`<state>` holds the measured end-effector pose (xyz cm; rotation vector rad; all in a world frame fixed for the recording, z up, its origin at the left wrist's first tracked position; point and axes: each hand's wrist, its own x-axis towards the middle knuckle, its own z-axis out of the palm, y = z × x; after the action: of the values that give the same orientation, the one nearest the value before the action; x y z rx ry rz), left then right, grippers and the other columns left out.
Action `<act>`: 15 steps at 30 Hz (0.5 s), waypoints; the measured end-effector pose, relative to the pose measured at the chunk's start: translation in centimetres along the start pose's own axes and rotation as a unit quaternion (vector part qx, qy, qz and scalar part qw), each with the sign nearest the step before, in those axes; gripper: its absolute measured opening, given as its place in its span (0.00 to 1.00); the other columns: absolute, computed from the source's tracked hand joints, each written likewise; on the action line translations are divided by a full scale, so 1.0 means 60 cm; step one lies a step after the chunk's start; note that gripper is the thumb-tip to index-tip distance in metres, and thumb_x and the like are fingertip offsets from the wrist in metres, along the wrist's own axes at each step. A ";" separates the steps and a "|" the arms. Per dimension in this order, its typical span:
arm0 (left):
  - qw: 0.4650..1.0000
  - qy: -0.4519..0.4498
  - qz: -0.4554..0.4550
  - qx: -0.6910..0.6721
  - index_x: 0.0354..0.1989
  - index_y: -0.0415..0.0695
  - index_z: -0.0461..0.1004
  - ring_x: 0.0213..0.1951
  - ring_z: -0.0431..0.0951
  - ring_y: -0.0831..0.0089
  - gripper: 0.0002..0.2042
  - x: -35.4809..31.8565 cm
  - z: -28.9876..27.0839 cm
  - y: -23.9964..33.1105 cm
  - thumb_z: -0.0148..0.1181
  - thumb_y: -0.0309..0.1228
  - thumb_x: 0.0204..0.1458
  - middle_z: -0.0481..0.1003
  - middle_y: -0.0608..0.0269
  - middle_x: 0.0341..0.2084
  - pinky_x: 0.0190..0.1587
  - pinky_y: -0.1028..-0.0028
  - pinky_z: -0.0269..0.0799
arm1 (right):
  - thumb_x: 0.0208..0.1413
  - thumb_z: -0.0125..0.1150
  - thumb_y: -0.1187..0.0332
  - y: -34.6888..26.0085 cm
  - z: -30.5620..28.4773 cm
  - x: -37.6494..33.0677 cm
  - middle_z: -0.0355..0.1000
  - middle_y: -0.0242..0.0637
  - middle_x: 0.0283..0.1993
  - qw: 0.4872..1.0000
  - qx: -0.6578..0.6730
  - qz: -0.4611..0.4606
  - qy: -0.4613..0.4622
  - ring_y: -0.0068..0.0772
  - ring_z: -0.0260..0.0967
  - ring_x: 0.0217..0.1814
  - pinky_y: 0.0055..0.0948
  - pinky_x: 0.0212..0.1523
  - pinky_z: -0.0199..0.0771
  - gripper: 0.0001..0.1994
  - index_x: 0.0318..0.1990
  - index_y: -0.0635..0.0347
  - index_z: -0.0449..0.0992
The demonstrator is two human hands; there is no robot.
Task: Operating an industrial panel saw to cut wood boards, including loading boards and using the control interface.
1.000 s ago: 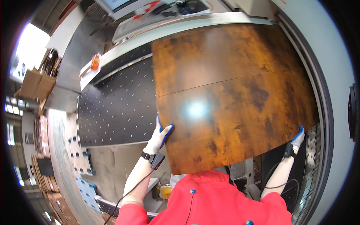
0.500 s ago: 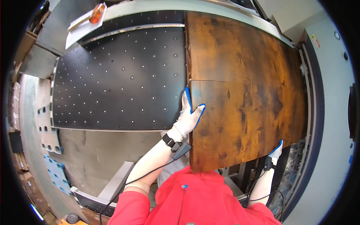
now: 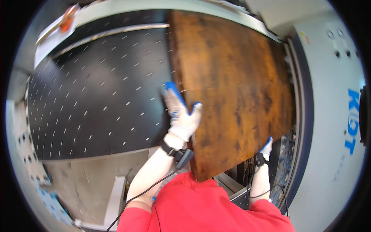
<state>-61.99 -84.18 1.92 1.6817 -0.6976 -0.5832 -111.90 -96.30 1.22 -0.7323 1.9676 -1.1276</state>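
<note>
Two wood-grain boards lie edge to edge on the right, the near board [image 3: 232,131] and the far board [image 3: 228,50], with a faint seam between them. At the left edge of the near board is my left hand [image 3: 181,116], in a white glove with blue fingertips. Its fingers stretch out along that edge, and the thumb is spread toward the board's top. My right hand [image 3: 266,149], gloved alike, touches the near edge of the same board by its right corner. Most of its fingers are hidden there.
A black perforated table [image 3: 96,89] lies left of the boards. Along the right stands a pale machine housing [image 3: 324,96] with a dark rail [image 3: 303,96]. An orange object [image 3: 68,19] rests on white paper at the far left. Cables [image 3: 154,185] run along my forearms.
The whole view has shifted and blurred, with the boards and table now further left in the picture. My left hand's fingers lie a little more to the left of the board's edge.
</note>
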 end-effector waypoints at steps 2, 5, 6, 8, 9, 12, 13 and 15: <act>0.969 0.025 0.163 0.183 0.73 0.33 0.45 0.73 0.43 0.38 0.47 0.048 -0.034 0.080 0.64 0.37 0.48 0.45 0.34 0.72 0.74 0.50 0.38 | 0.63 0.57 0.44 0.008 0.045 -0.020 0.77 0.42 0.53 1.000 0.009 -0.023 0.011 0.36 0.74 0.53 0.32 0.59 0.71 0.33 0.55 0.74 0.76; 0.903 -0.146 0.364 0.177 0.69 0.36 0.57 0.70 0.53 0.38 0.39 0.108 0.035 0.233 0.65 0.35 0.49 0.58 0.40 0.68 0.73 0.48 0.43 | 0.64 0.57 0.45 0.045 -0.047 0.058 0.76 0.45 0.54 0.997 0.014 -0.068 0.044 0.34 0.73 0.53 0.32 0.57 0.71 0.35 0.57 0.77 0.73; 0.880 -0.194 0.398 0.173 0.68 0.37 0.60 0.69 0.56 0.40 0.36 0.119 0.076 0.264 0.64 0.36 0.50 0.60 0.41 0.67 0.73 0.49 0.45 | 0.64 0.59 0.47 0.051 -0.052 0.059 0.74 0.46 0.57 0.996 0.021 -0.071 0.050 0.35 0.73 0.53 0.32 0.57 0.71 0.35 0.59 0.78 0.70; 0.834 -0.291 0.403 0.241 0.70 0.36 0.58 0.72 0.52 0.45 0.36 0.149 0.169 0.281 0.58 0.45 0.57 0.57 0.41 0.70 0.74 0.52 0.43 | 0.63 0.61 0.48 0.055 -0.016 0.038 0.73 0.48 0.59 0.996 0.056 -0.061 0.044 0.37 0.72 0.56 0.33 0.60 0.69 0.35 0.60 0.78 0.68; 0.817 -0.323 0.386 0.281 0.71 0.36 0.55 0.74 0.50 0.46 0.37 0.155 0.238 0.285 0.56 0.47 0.58 0.55 0.41 0.71 0.75 0.53 0.41 | 0.63 0.61 0.49 0.063 -0.030 0.046 0.73 0.47 0.60 0.993 0.046 -0.078 0.078 0.37 0.71 0.57 0.33 0.62 0.67 0.34 0.61 0.77 0.68; 0.772 -0.360 0.390 0.351 0.73 0.35 0.52 0.75 0.46 0.48 0.40 0.158 0.408 0.266 0.51 0.52 0.60 0.51 0.43 0.73 0.76 0.53 0.37 | 0.63 0.62 0.52 0.082 -0.019 0.045 0.70 0.45 0.63 0.985 0.066 -0.131 0.089 0.37 0.67 0.62 0.33 0.66 0.61 0.32 0.62 0.75 0.67; 0.758 -0.350 0.407 0.371 0.73 0.35 0.50 0.76 0.44 0.49 0.41 0.155 0.437 0.268 0.50 0.54 0.60 0.49 0.43 0.74 0.76 0.53 0.35 | 0.64 0.62 0.52 0.050 0.002 0.018 0.69 0.45 0.63 0.983 0.074 -0.147 0.085 0.36 0.67 0.62 0.34 0.67 0.61 0.33 0.63 0.75 0.66; 0.737 -0.359 0.412 0.397 0.73 0.35 0.50 0.76 0.44 0.50 0.42 0.143 0.480 0.216 0.50 0.56 0.60 0.48 0.43 0.74 0.76 0.52 0.35 | 0.65 0.61 0.56 0.001 0.045 -0.026 0.68 0.43 0.64 0.985 0.095 -0.128 0.073 0.34 0.65 0.63 0.31 0.67 0.60 0.31 0.65 0.74 0.63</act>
<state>-78.07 -111.97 8.42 1.5839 -2.3805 -0.2488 -108.79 -96.34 0.77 -0.8372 1.8873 -1.5383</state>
